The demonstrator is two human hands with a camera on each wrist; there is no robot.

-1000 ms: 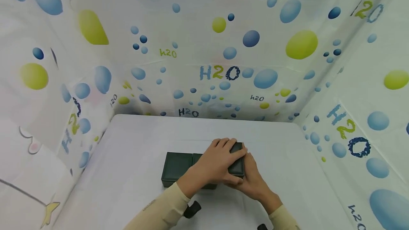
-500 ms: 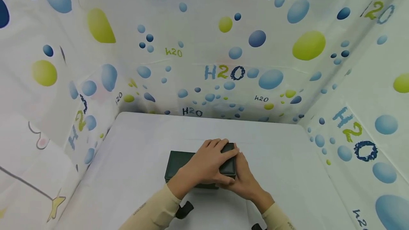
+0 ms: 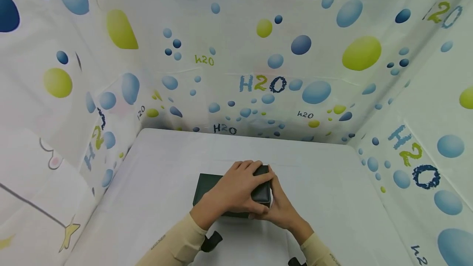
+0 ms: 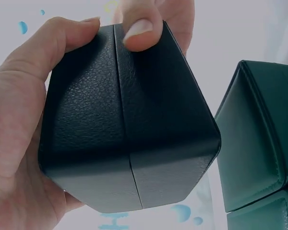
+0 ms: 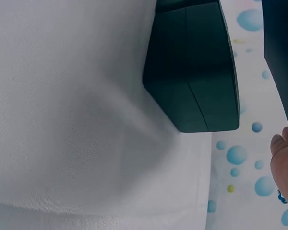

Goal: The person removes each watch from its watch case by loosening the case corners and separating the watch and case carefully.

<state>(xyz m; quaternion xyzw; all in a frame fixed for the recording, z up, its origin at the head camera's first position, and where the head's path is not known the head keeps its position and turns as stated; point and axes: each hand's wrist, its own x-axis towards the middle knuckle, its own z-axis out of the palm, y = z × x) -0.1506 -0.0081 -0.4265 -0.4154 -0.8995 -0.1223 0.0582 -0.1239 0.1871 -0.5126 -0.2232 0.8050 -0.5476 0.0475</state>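
Observation:
A dark leather-look box (image 3: 261, 192) is held between both hands above the table, just right of a green box (image 3: 207, 184). From the left, my left hand (image 3: 236, 192) grips it over the top, thumb on the near side; in the left wrist view that thumb (image 4: 141, 28) presses beside the seam. My right hand (image 3: 283, 210) holds its right side and lower near edge, and its palm and thumb show along the box in the left wrist view. The held box looks closed, its seam unbroken. My left hand and forearm hide much of the green box.
Green boxes stand close together on the white table (image 3: 166, 163); one green box (image 5: 194, 72) shows its seamed end in the right wrist view. A curtain (image 3: 229, 32) printed with bubbles surrounds the table. Black straps sit near both wrists, such as the left strap (image 3: 211, 241).
Both hands have carried the held box left, nearer the green boxes, which are now more covered. The head view has turned slightly left. The grip looks the same.

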